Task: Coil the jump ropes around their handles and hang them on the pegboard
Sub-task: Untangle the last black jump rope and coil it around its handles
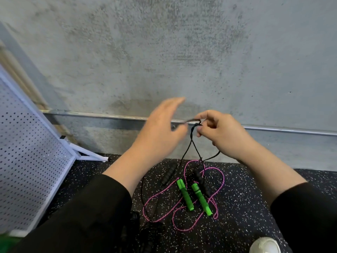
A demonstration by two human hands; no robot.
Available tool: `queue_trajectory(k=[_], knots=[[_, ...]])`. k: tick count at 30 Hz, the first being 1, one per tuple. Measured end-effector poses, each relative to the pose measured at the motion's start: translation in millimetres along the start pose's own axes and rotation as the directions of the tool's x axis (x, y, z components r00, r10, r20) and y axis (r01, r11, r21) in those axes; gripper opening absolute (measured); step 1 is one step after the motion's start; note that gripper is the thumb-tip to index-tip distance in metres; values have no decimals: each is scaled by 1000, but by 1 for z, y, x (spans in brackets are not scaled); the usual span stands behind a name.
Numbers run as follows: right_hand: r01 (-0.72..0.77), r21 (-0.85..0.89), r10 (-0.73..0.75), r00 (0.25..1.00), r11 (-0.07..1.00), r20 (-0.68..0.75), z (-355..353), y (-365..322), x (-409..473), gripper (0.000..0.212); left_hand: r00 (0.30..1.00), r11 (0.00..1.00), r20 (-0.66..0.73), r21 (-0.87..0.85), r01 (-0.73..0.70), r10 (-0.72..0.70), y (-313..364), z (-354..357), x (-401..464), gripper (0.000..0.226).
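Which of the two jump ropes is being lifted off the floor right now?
The black cord jump rope: the right hand pinches its loop, so its black handles dangle. The pink cord rope with green handles lies flat on the speckled floor.

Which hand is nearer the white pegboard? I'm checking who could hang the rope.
Left. The left hand is open, on the side of the pegboard. The right hand is farther from it, pinching the black rope.

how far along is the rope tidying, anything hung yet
Nothing visibly done: the pegboard shows no ropes. In hand: the right hand pinches the black rope, handles dangling; the left hand is open beside it. Left: the pink rope with green handles lies loose on the floor.
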State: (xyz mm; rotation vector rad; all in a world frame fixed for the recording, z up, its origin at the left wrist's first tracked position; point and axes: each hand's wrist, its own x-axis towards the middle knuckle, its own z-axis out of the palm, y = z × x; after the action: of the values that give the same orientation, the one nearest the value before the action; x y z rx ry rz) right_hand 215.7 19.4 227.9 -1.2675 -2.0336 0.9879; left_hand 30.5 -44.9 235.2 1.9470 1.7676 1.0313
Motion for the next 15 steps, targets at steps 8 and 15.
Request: queue_trajectory(k=[8,15], knots=[[9,19,-11,993,1000,119,-4,-10,-8,31,945,997,317,30,74,-80,0,18,-2,60],[85,28,-88,988,996,126,-7,-9,-9,27,975,995,216,98,29,-50,-6,19,2,24]])
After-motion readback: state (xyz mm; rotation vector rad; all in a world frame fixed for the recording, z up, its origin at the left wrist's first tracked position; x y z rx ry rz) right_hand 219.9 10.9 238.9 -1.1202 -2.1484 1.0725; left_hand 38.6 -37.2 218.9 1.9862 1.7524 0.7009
